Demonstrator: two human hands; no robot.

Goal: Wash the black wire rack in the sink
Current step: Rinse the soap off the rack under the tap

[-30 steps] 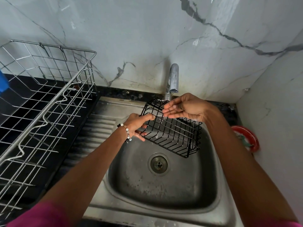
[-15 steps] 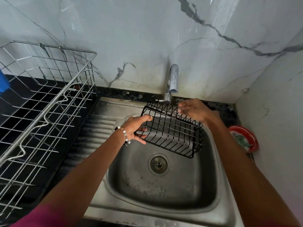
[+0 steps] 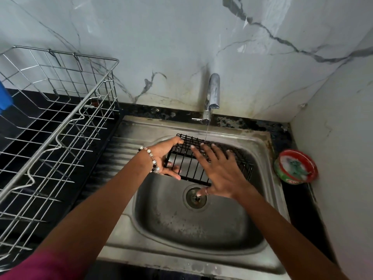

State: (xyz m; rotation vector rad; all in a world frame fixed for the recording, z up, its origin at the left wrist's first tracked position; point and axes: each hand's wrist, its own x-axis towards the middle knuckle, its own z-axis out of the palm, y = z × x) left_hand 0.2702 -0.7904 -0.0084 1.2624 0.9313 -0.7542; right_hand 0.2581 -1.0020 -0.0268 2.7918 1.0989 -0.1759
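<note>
Lettering on the red tub seems unreadable.

The right hand now lies flat on the black wire rack, which sits lower in the sink.
</note>
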